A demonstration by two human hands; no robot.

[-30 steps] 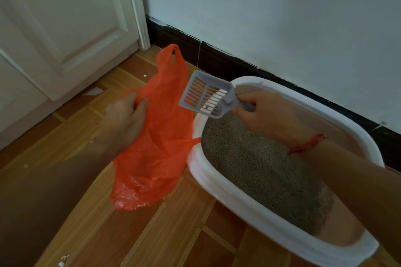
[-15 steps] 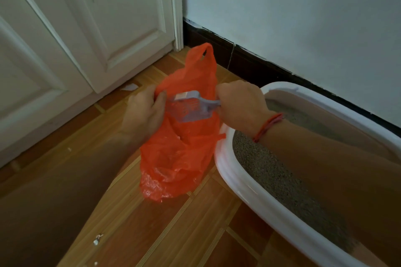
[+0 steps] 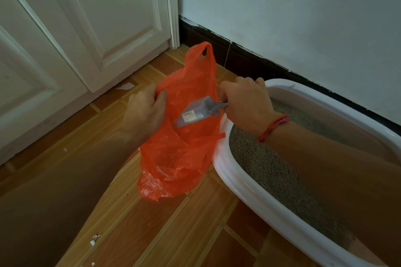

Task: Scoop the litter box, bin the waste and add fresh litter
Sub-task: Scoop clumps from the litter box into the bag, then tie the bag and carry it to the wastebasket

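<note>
A pale wall (image 3: 303, 17) meets a dark baseboard (image 3: 249, 56) above a reddish wood-patterned floor (image 3: 173, 223). At left stands a white panelled door (image 3: 76, 28) with its frame (image 3: 173, 6). Small white scraps (image 3: 125, 86) lie on the floor. The light is dim.

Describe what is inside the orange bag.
The grey scoop, held by the right hand, tips into the orange bag. Anything lower inside the bag is hidden by its plastic.
</note>
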